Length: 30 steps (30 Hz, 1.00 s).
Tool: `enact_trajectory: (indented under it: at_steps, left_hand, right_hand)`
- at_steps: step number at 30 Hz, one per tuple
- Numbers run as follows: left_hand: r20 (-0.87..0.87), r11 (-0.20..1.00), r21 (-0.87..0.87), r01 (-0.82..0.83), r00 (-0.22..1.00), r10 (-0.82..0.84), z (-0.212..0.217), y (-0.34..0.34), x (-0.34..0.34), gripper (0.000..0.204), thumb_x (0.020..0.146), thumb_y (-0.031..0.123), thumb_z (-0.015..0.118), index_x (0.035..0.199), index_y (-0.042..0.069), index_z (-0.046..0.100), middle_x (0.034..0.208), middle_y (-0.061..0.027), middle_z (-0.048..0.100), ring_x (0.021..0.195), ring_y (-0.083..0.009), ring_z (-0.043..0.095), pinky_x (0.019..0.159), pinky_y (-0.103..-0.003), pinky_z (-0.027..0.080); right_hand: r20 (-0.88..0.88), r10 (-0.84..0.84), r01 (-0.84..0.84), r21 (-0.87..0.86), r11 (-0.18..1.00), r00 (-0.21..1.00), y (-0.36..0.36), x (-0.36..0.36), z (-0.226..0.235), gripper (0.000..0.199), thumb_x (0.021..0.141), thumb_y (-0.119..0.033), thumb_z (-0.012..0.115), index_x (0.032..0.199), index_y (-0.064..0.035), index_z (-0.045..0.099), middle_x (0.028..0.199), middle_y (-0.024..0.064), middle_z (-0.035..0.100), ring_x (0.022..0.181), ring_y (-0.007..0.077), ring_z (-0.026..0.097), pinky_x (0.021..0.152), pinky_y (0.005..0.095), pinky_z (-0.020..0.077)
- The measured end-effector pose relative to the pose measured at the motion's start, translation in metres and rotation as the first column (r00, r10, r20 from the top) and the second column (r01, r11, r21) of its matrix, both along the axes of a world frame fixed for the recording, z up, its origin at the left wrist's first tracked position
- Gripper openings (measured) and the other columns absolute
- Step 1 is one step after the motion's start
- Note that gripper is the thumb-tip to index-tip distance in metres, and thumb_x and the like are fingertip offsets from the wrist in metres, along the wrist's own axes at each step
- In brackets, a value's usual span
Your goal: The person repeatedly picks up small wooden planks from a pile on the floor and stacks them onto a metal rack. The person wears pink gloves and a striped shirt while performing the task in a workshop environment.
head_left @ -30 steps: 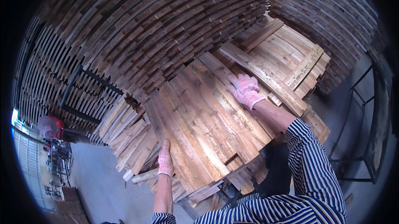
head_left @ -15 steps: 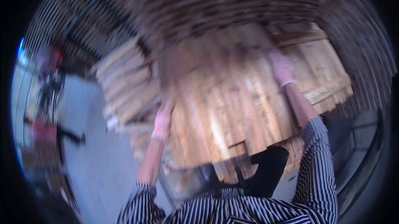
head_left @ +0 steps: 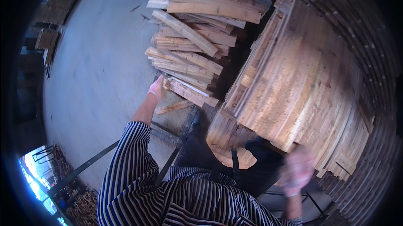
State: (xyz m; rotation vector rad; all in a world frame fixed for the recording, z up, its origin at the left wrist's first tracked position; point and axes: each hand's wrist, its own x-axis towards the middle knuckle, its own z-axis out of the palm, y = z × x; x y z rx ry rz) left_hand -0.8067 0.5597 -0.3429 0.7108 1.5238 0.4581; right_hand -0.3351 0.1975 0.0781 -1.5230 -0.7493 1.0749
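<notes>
My left hand (head_left: pixel 156 88), in a pale pink glove, is closed at the near-left end of a short wooden board (head_left: pixel 191 92) at the bottom of a loose pile; some of its fingers are hidden behind the board end. My right hand (head_left: pixel 297 169), gloved alike, is smeared by motion near the lower edge of a stack of wide wooden panels (head_left: pixel 294 87). Its fingers cannot be made out. The panels are made of strips lying side by side, and their edges are slightly uneven.
Loose wooden boards (head_left: pixel 214 12) are piled at the top centre, some crosswise. A stray wood piece (head_left: pixel 174 107) lies below them. Dark metal bars (head_left: pixel 90 165) run at lower left beside my legs. Long stacked strips (head_left: pixel 357 28) stand along the right. Grey concrete floor (head_left: pixel 100 58) spreads leftward.
My view has swung left, so the panels now lie on the right. Both hands have left the top panel's sides; the left reached the loose boards, the right came down near my body.
</notes>
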Motion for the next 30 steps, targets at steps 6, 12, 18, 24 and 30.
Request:
enact_trajectory:
  at_steps: [6,12,18,24,30]
  left_hand:
    - [0.158,0.883,-0.423,-0.205,0.942,0.295,-0.151,-0.091,-0.127,0.053,0.091,0.027,0.065,0.140,0.008,0.053,0.124,-0.0145,0.066,0.124,-0.0314,0.058,0.112,-0.038,0.038]
    - [0.159,0.816,-0.542,-0.199,0.930,0.332,-0.143,-0.058,0.030,0.066,0.098,0.051,0.056,0.149,0.009,0.047,0.146,-0.0167,0.052,0.138,-0.0291,0.045,0.121,-0.036,0.023]
    - [0.331,0.846,-0.433,-0.312,0.818,0.471,-0.254,-0.096,-0.010,0.074,0.100,0.053,0.055,0.153,0.004,0.041,0.156,-0.0130,0.043,0.142,-0.0255,0.039,0.118,-0.038,0.028]
    - [0.186,0.667,-0.606,-0.434,0.738,0.649,-0.326,-0.106,-0.010,0.080,0.090,0.068,0.060,0.142,0.008,0.053,0.138,-0.0160,0.061,0.125,-0.0330,0.056,0.105,-0.049,0.043]
    - [0.492,0.679,-0.519,-0.519,0.469,0.734,-0.384,-0.138,0.020,0.074,0.089,0.061,0.066,0.142,0.011,0.052,0.137,-0.0113,0.060,0.127,-0.0272,0.055,0.107,-0.045,0.045]
  right_hand:
    - [0.511,0.541,-0.511,-0.213,0.833,0.668,0.032,-0.162,-0.150,0.039,0.087,-0.021,0.071,0.123,-0.0071,0.064,0.118,0.0130,0.065,0.103,0.0324,0.065,0.086,0.0415,0.0537]
    - [0.209,0.637,-0.387,-0.642,0.662,0.742,0.067,-0.222,-0.368,0.046,0.092,-0.028,0.069,0.132,-0.0072,0.060,0.129,0.0178,0.060,0.117,0.0389,0.060,0.099,0.0428,0.0506]
    - [0.386,0.700,-0.238,-0.749,0.618,0.601,0.176,-0.239,-0.497,0.049,0.092,-0.036,0.066,0.135,-0.0130,0.055,0.138,0.0276,0.051,0.124,0.0449,0.054,0.101,0.0490,0.0484]
    - [0.326,0.766,-0.079,-0.895,0.438,0.553,0.270,-0.197,-0.656,0.071,0.084,-0.060,0.069,0.131,-0.0082,0.058,0.136,0.0224,0.058,0.124,0.0394,0.056,0.102,0.0465,0.0467]
    - [0.161,0.699,-0.213,-0.884,0.416,0.696,0.243,-0.243,-0.681,0.100,0.078,-0.060,0.078,0.147,0.0006,0.038,0.139,0.0286,0.056,0.127,0.0401,0.056,0.108,0.0426,0.0415]
